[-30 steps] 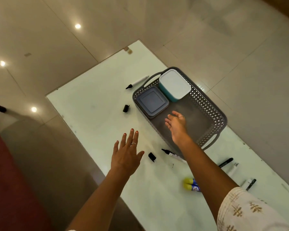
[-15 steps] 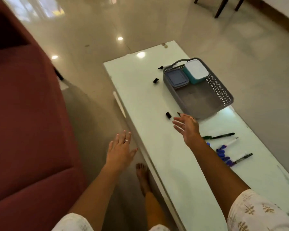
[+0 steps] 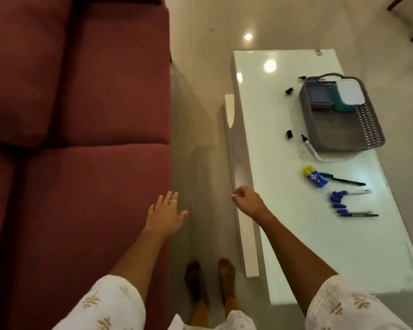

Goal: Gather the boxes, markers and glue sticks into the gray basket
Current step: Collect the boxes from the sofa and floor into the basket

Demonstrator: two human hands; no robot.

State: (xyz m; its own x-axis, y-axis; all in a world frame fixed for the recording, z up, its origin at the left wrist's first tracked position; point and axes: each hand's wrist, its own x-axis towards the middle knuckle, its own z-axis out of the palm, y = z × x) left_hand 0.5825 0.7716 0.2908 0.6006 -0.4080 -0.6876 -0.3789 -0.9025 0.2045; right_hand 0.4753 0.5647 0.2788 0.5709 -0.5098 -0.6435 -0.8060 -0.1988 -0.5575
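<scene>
both hands empty, supplies lying beyond the right hand

nearest, the left hand (image 3: pixel 163 214) hangs flat with fingers spread wide over the edge of the maroon fabric sofa (image 3: pixel 76 115), holding nothing. the right hand (image 3: pixel 247 202) hovers beside the near edge of the glossy white table (image 3: pixel 332 246), fingers loosely curled, gripping nothing. just beyond and right of the right hand lie slim markers (image 3: pixel 354 214) with blue caps, then stubby glue sticks (image 3: pixel 314 179) with yellow ends beside a thin black pen (image 3: pixel 343 180). farther out, an uncapped marker (image 3: pixel 310 147) touches the gray basket (image 3: pixel 367 129), a rectangular plastic one with lattice walls. at its far end sit two lidded boxes (image 3: pixel 349 96), one flat gray, one teal with a white lid.
</scene>
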